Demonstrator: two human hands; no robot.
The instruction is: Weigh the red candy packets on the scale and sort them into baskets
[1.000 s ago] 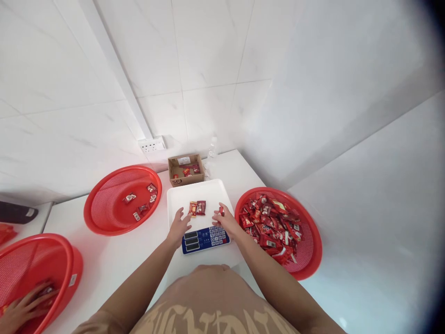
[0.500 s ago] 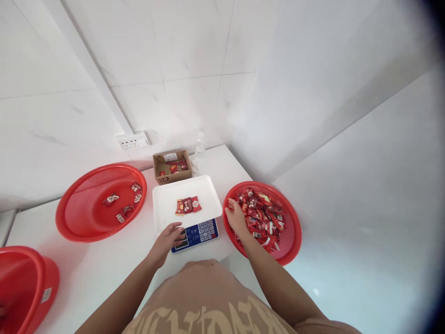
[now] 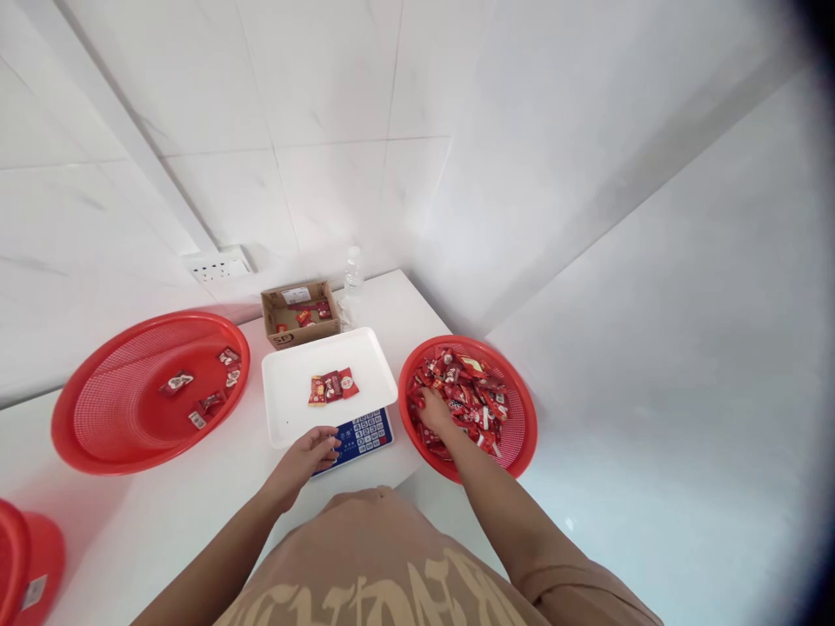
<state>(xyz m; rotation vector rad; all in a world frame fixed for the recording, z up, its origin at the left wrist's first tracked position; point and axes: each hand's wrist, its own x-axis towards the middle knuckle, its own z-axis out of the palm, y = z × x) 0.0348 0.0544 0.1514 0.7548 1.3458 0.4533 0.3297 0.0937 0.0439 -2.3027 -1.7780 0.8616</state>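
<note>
Head view — red and maroon packets, some white-marked — heaped loosely.

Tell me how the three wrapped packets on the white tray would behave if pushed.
The three wrapped packets would probably slide rather than roll, as they lie flat on the smooth-looking white tray. They're likely light, being small beside it. They may crinkle at the ends, which look thin; contents are hidden.

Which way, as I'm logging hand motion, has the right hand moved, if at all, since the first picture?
Yes: the right hand has moved rightward from over the scale into the rightmost red basket.
</note>
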